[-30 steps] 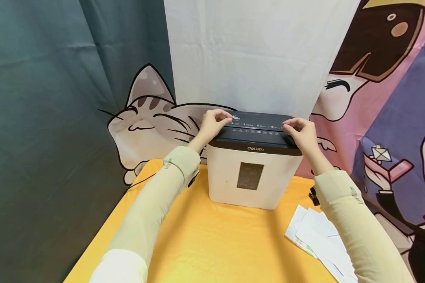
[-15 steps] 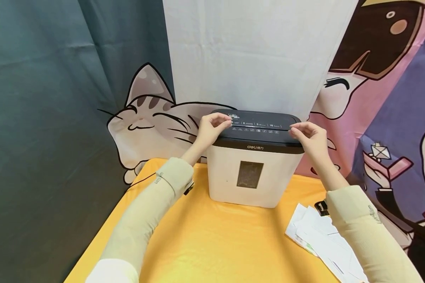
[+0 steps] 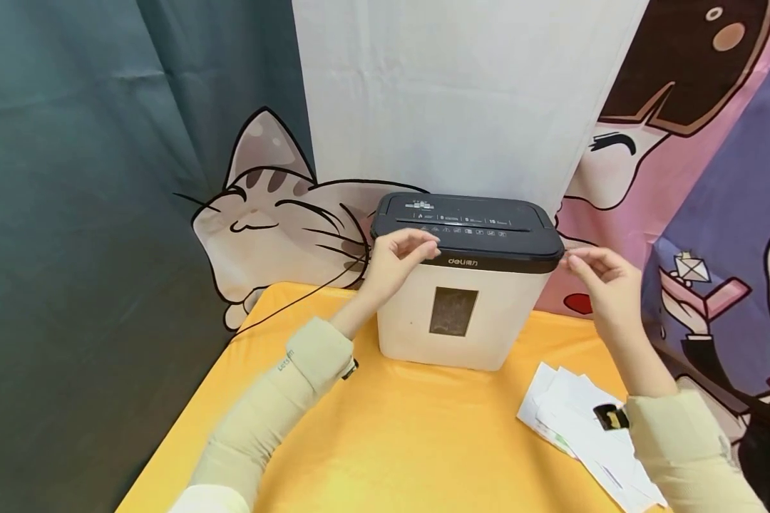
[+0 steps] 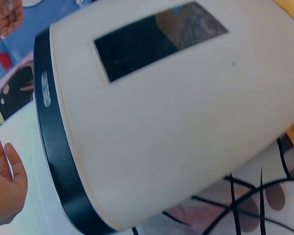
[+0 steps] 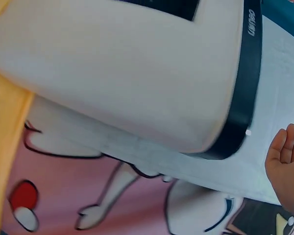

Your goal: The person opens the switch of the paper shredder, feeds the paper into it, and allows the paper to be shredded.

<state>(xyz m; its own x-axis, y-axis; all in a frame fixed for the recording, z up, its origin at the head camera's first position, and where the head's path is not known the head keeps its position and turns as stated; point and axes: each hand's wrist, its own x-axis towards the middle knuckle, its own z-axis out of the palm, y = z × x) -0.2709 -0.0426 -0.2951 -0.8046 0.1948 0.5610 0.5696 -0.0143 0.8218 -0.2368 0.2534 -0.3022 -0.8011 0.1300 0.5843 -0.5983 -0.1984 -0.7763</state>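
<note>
A white paper shredder [image 3: 481,320] with a black top and a dark window [image 3: 453,311] stands upright on the yellow-covered table. My left hand [image 3: 394,267] is in front of the left part of its black top, fingers loosely bent and holding nothing. At the right end of the top is my right hand [image 3: 609,288], its fingertips close to the corner and nothing visible in them. The left wrist view shows the left hand [image 4: 7,183] off the shredder's top edge. Likewise, the right hand [image 5: 289,166] appears apart from the black rim in the right wrist view.
Several white sheets of paper [image 3: 584,427] lie overlapping on the yellow table cover [image 3: 385,442], right of the shredder. Behind stands a white cloth backdrop [image 3: 468,92] with printed cartoon figures. A thin dark cord [image 3: 301,301] runs left from the shredder.
Both hands have drawn back from over the shredder's slot. The right hand moved right and toward me, past the corner; the left came down toward the front edge. The papers stay put.
</note>
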